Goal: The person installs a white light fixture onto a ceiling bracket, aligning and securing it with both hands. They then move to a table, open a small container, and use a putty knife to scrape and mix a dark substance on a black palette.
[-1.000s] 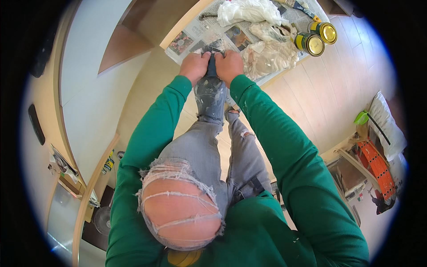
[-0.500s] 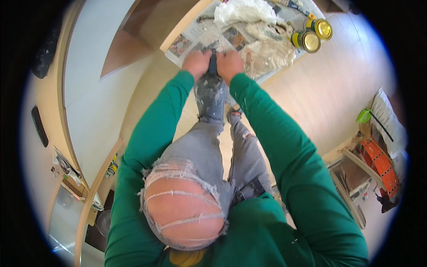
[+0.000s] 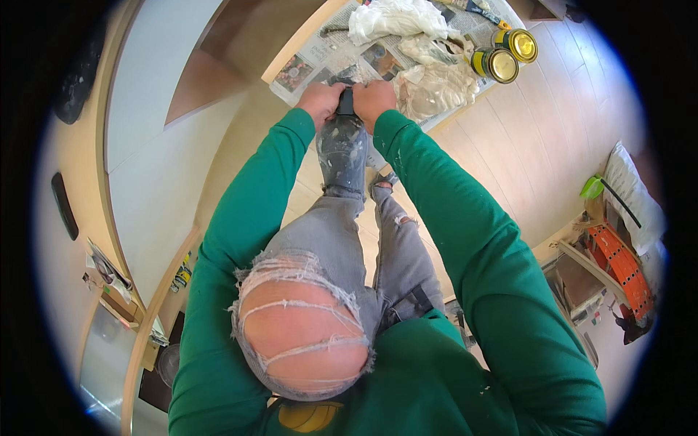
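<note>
My left hand [image 3: 321, 102] and my right hand [image 3: 374, 100] are side by side at the near end of a newspaper-covered board [image 3: 305, 65]. Their fingers curl in and the thumbs close from both sides on a short black strap-like piece [image 3: 345, 102]. Its exact kind I cannot make out, and its far end is hidden. Just below the hands is a dark, paint-spotted boot or shoe [image 3: 342, 156] at the end of my left leg in torn grey jeans. The fingertips are mostly out of sight.
On the board lie crumpled white plastic [image 3: 398, 22], a stained plastic sheet [image 3: 436, 89] and a paintbrush [image 3: 472, 7]. Two paint cans [image 3: 503, 66] stand at its right edge. An orange perforated metal piece [image 3: 620, 269] and a white sack [image 3: 629, 190] are at the right.
Both hands have shifted very slightly left and stay closed together at the black piece. The board and cans appear a little shifted in view.
</note>
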The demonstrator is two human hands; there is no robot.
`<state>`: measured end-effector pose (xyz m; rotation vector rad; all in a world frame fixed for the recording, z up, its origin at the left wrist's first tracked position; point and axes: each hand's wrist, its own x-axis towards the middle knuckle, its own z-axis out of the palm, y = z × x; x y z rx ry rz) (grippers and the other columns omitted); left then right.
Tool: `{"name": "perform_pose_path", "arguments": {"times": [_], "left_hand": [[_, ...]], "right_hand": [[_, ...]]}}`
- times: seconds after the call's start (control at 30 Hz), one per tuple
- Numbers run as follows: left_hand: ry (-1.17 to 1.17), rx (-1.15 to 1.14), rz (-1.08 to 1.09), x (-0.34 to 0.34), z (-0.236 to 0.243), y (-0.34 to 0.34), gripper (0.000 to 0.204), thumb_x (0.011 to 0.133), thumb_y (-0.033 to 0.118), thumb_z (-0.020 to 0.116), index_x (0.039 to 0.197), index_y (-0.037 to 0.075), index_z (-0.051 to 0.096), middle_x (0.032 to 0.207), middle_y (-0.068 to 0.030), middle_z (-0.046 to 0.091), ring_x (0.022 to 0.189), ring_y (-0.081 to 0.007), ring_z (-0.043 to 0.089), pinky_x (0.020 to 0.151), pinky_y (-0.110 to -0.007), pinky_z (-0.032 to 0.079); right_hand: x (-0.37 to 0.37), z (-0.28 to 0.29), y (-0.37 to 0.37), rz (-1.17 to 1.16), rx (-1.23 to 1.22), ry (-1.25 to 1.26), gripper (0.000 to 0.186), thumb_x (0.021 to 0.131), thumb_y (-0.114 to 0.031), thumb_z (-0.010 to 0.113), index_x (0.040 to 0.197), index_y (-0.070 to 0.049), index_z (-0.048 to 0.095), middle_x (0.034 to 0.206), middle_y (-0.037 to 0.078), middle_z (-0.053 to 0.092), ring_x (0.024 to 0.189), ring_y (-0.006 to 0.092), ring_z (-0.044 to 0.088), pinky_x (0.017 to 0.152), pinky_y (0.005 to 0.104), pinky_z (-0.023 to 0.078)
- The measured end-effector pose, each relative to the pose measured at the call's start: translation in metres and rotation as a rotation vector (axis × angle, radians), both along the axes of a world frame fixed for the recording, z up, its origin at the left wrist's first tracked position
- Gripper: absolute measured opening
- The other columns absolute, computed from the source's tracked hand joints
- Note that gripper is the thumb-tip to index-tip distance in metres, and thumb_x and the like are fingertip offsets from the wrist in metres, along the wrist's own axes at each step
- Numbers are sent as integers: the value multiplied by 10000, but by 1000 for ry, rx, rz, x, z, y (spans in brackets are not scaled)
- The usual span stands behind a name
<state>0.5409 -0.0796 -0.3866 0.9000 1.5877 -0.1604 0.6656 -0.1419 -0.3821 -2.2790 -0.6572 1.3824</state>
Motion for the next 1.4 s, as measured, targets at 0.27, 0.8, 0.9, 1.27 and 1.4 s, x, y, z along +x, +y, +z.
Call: {"name": "perform_pose_path", "arguments": {"times": [0.27,0.8,0.9,1.27,1.4], "left_hand": [[5,153,-23,0,-3,4,541,942,428,651,843,-103,680,734,-203,653,583,-284,608,543,-421,447],[156,284,-546,-7,9,-21,628,962,509,562,868,-87,734,820,-291,701,827,-414,708,777,-487,530],[123,231,-641,0,13,-16,644,945,528,595,841,-94,728,784,-271,703,808,-394,714,745,-464,533],[64,385,-540,3,-11,-12,613,919,502,678,853,-106,711,847,-271,700,732,-353,681,705,-443,518],[87,506,-584,0,-11,-14,642,921,539,623,866,-94,719,910,-329,682,857,-467,677,770,-500,522]], "right_hand": [[-3,11,18,-30,4,-66,458,898,-363,603,902,75,737,956,323,693,941,439,697,863,470,549],[-9,13,-49,-630,-184,641,371,993,-325,605,901,33,637,743,187,643,602,305,651,473,452,452],[-8,20,-46,-577,-148,586,352,1010,-317,578,866,4,591,700,136,585,581,245,616,448,411,414],[-22,-38,-37,-227,112,-46,407,949,-285,577,871,107,656,751,274,673,552,360,641,515,459,499],[-17,-13,-30,-121,119,-159,468,920,-340,583,916,112,703,883,364,670,874,508,682,800,514,530]]}}
